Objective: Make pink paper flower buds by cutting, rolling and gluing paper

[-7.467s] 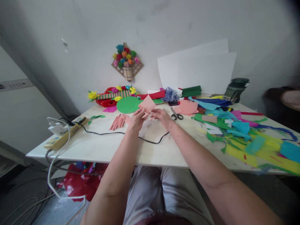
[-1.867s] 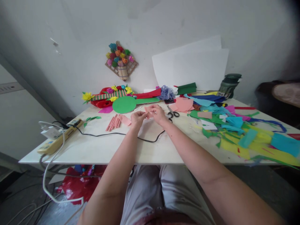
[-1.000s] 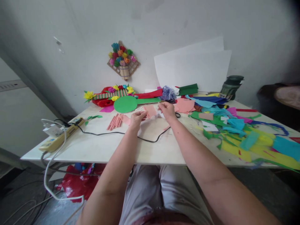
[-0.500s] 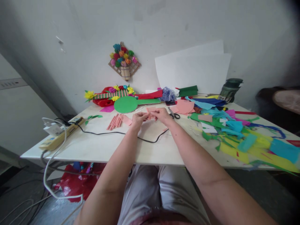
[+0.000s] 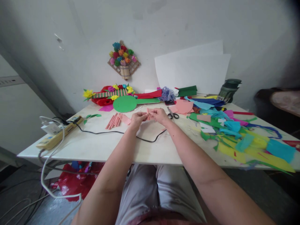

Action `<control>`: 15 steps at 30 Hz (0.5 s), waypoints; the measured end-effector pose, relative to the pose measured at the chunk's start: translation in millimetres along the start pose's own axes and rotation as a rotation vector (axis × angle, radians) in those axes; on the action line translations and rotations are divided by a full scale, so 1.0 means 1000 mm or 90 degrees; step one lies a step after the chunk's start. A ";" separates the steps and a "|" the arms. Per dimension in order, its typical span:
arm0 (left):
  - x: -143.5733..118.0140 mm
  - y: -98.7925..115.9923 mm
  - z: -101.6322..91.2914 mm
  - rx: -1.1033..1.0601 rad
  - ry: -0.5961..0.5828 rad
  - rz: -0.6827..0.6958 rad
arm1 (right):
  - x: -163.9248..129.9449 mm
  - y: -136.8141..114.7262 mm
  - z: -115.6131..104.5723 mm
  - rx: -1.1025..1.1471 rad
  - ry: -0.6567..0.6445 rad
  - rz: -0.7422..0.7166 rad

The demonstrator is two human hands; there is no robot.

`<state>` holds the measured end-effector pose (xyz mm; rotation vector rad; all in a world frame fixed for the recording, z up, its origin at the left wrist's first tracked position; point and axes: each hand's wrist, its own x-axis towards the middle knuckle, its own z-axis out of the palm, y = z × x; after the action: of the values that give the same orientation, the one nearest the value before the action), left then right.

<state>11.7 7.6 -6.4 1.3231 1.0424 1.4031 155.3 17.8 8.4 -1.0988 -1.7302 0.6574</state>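
My left hand point(image 5: 137, 119) and my right hand point(image 5: 160, 115) meet over the middle of the white table point(image 5: 98, 147). Together they pinch a small piece of pink paper point(image 5: 148, 113), rolled or folded tight between the fingertips. Several finished pink paper rolls point(image 5: 114, 121) lie just left of my left hand. Black scissors point(image 5: 172, 114) rest right of my right hand.
A black cable point(image 5: 105, 132) crosses the table to a power strip point(image 5: 58, 136) at the left edge. A green paper disc point(image 5: 124, 103), paper flowers point(image 5: 110, 93), pink sheets point(image 5: 183, 106) and coloured scraps point(image 5: 243, 137) fill the back and right. A dark bottle point(image 5: 228, 90) stands at the back.
The pink sheet, wide and flat earlier, is now rolled down to a narrow piece between my fingertips. My right hand came back from near the scissors to meet the left.
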 end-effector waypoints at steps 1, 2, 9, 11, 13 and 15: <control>0.000 0.000 0.000 -0.005 0.000 -0.004 | 0.000 0.001 0.001 -0.028 0.017 -0.017; 0.000 0.001 0.000 -0.010 0.002 -0.008 | 0.001 0.002 0.002 -0.050 0.034 -0.029; 0.000 0.000 -0.004 -0.029 0.027 -0.018 | 0.011 0.014 -0.013 0.031 0.175 0.045; 0.002 -0.002 -0.006 -0.032 0.042 -0.024 | 0.014 0.018 -0.020 0.099 0.202 0.079; 0.004 -0.004 -0.008 -0.039 0.057 -0.027 | 0.016 0.019 -0.027 0.165 0.218 0.100; 0.006 -0.005 -0.011 -0.055 0.067 -0.025 | 0.016 0.018 -0.033 0.210 0.232 0.106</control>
<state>1.0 15.2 -11.0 1.1714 1.0591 1.4858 189.5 38.3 14.2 -1.0593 -1.1814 0.7607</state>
